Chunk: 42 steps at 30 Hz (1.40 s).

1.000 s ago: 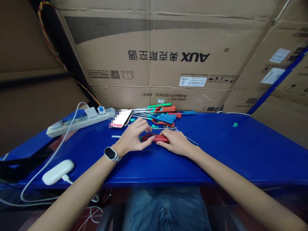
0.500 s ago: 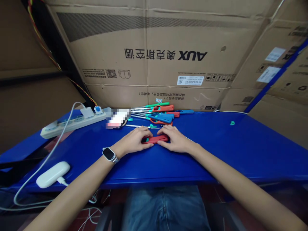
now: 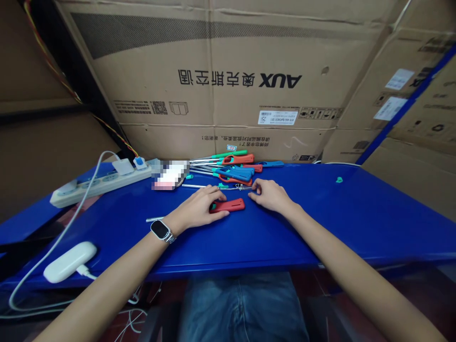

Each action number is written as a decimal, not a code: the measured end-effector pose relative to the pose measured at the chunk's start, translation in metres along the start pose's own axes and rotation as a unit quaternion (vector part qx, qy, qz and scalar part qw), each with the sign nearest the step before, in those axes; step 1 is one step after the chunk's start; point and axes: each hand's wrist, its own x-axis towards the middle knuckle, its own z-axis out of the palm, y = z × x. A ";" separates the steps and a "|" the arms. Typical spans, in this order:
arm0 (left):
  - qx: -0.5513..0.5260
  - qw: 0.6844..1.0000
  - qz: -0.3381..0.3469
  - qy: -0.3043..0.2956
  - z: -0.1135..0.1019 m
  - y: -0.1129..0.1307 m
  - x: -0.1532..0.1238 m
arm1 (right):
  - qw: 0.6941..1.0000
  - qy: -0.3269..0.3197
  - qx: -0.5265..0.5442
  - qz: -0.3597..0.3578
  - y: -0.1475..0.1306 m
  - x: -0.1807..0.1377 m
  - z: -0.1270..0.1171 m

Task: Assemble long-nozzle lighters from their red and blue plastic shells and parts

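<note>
A red plastic lighter handle (image 3: 231, 205) lies flat on the blue table (image 3: 320, 223) in front of me. My left hand (image 3: 197, 209), with a smartwatch (image 3: 161, 230) on its wrist, covers the handle's left end, fingers closed over it. My right hand (image 3: 271, 195) is just off the handle's right end and apart from it. Its fingers are curled together, tips down at a thin metal rod and small parts (image 3: 235, 188). What they pinch, if anything, is too small to see.
A pile of long-nosed lighters (image 3: 233, 166) in red, blue and green lies behind my hands, against cardboard boxes (image 3: 249, 80). A phone (image 3: 170, 174), a power strip (image 3: 99, 183) and a white charger (image 3: 69, 261) with its cable sit to the left. A teal bit (image 3: 339, 180) lies at right.
My right hand has let go of the red handle and moved back and to the right, to the small metal parts. My left hand stays on the handle.
</note>
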 end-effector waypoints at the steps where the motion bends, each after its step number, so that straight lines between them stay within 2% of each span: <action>1: -0.004 1.000 -0.003 0.004 -0.001 0.000 0.000 | 1.000 -0.003 0.000 -0.007 0.000 0.000 0.000; 4: -0.029 0.998 -0.015 0.046 -0.004 -0.001 0.000 | 0.998 0.024 0.047 -0.029 -0.002 0.001 -0.002; 6: -0.059 0.993 -0.015 0.097 -0.006 -0.003 0.000 | 0.986 0.062 0.153 -0.035 -0.009 0.004 -0.003; 8: -0.097 0.984 -0.019 0.150 -0.008 -0.005 0.002 | 0.948 0.072 0.307 -0.052 -0.022 0.009 -0.004; 11: -0.152 0.970 -0.051 0.182 -0.008 -0.006 0.003 | 0.865 0.043 0.489 -0.104 -0.049 0.021 -0.002; 14: -0.193 0.963 -0.086 0.168 -0.010 -0.007 0.004 | 0.803 0.047 0.579 -0.136 -0.077 0.034 0.002; 17: -0.224 0.955 -0.105 0.163 -0.013 -0.011 0.004 | 0.767 0.061 0.619 -0.156 -0.096 0.043 0.008; 19: -0.236 0.950 -0.113 0.171 -0.014 -0.016 0.003 | 0.767 0.050 0.619 -0.161 -0.099 0.044 0.012; 22: -0.220 0.950 -0.124 0.181 -0.015 -0.023 0.002 | 0.784 0.016 0.595 -0.176 -0.094 0.042 0.016; 28: -0.161 0.949 -0.134 0.234 -0.018 -0.032 -0.001 | 0.828 0.049 0.527 -0.187 -0.074 0.038 0.035; 32: -0.138 0.955 -0.144 0.221 -0.018 -0.034 -0.001 | 0.843 0.054 0.495 -0.204 -0.072 0.037 0.048; 37: -0.115 0.962 -0.127 0.211 -0.018 -0.032 -0.001 | 0.832 0.069 0.516 -0.193 -0.075 0.037 0.044; 40: -0.113 0.965 -0.093 0.217 -0.015 -0.027 -0.001 | 0.810 0.081 0.556 -0.171 -0.071 0.036 0.034; 42: -0.117 0.971 -0.069 0.198 -0.011 -0.021 -0.001 | 0.793 0.082 0.583 -0.156 -0.065 0.035 0.027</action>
